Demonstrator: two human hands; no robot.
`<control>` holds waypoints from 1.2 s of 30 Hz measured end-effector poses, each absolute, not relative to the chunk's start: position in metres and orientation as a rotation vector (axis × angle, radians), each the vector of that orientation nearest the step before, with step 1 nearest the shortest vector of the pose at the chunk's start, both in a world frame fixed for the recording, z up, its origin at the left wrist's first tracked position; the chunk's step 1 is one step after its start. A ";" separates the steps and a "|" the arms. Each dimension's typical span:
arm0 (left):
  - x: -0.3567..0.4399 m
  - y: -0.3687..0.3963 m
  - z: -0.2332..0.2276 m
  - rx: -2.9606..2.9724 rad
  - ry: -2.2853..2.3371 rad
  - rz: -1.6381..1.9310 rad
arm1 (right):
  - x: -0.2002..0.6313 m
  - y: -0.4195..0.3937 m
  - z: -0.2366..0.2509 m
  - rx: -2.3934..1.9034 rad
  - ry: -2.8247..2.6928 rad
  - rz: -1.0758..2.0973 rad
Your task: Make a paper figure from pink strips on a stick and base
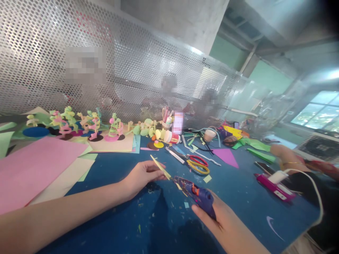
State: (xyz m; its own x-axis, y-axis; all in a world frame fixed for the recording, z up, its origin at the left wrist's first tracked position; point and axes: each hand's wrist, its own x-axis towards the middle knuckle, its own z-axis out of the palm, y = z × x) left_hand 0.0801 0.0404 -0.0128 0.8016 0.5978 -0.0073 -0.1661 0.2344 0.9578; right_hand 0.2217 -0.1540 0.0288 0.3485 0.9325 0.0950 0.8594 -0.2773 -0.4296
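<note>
A thin yellow paper strip (159,166) is up over the worktop (122,225), in the middle of the view. The left hand (147,173) pinches it between thumb and fingers. The right hand (213,211) is wrapped tight around a dark blue glue gun (201,197). The two hands are apart. The tip of the gun points at the low end of the strip; I cannot tell if they touch.

Just past the gun lie red and yellow scissors handles (202,167) and a small pale yellow scrap (207,179). A little blue scrap (186,205) lies near the gun too. Farther back, a red and white tub (172,137) lies on its side. To the left of it stands a row of little curly paper figures (113,127) on round bases. A big pink sheet (39,169) lies on the left.

On the right are a purple paper piece (226,157), a green strip (261,155) and a bright pink power strip (275,188) with a white plug (278,176) in it. Another person's arm (287,157) rests behind that. A metal screen full of holes (143,60) stands at the back.
</note>
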 end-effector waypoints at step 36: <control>0.078 0.038 -0.006 1.222 0.436 0.527 | 0.316 -0.177 0.025 -2.410 -1.410 -0.438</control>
State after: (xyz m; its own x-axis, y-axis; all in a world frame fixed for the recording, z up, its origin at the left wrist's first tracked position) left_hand 0.0776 0.0383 -0.0060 0.8020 0.5963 -0.0343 -0.1451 0.2502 0.9573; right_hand 0.3160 -0.1775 0.0250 0.4675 0.7819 0.4124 0.8779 -0.4651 -0.1135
